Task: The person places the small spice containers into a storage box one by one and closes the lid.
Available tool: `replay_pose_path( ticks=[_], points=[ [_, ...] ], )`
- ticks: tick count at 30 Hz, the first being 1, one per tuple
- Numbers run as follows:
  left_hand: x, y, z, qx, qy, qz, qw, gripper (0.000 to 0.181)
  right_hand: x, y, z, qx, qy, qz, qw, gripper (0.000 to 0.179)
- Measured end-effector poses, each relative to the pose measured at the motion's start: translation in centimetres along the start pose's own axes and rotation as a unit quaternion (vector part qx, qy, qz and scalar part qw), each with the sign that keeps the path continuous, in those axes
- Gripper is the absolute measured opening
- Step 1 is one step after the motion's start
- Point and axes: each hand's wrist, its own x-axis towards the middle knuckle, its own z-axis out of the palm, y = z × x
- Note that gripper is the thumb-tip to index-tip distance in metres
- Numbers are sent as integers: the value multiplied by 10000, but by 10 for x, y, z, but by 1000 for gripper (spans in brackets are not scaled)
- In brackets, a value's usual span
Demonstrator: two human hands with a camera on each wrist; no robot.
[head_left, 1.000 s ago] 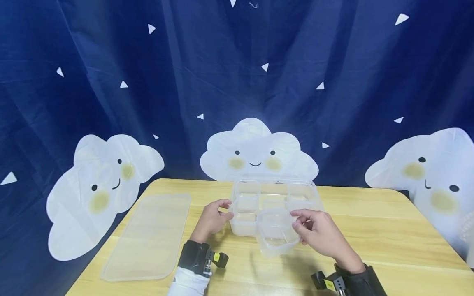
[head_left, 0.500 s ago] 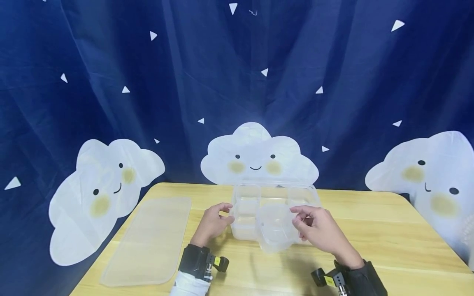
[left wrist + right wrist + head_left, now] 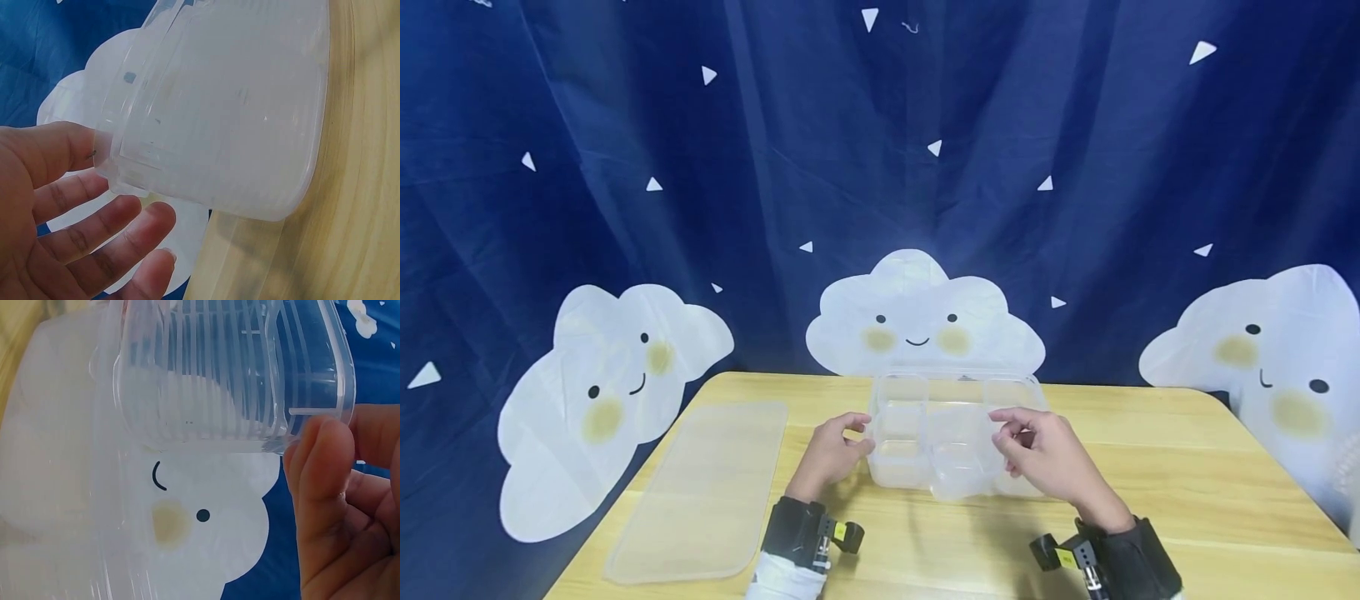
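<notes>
A clear plastic food storage box [image 3: 898, 475], divided inside into compartments, stands on the wooden table in the head view. My left hand [image 3: 833, 450] is at its left side, thumb and index finger at the rim; in the left wrist view the other fingers [image 3: 103, 265] lie loosely spread beside it. My right hand [image 3: 1047, 450] pinches a small clear inner container [image 3: 961, 467] by its right edge. That container overlaps the box's front middle, its near end reaching past the front rim. The right wrist view shows the small container [image 3: 206, 381] raised above the box rim [image 3: 109, 487].
A flat translucent lid [image 3: 700, 492] lies on the table [image 3: 1150, 467] to the left. Behind the table hangs a dark blue curtain [image 3: 760, 125] with printed clouds. Dark wrist straps with small cameras [image 3: 848, 536] sit on both wrists.
The small container in my right hand has moved back from in front of the storage box to over it. My left hand has stayed at the box's left side.
</notes>
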Motion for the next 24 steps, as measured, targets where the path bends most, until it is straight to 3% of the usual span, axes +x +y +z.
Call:
replay_pose_path(
  ticks=[24],
  points=[
    [0,-3,0,35,33,102,9999,40,17,9,0,-283,552,205,9979,27]
  ],
)
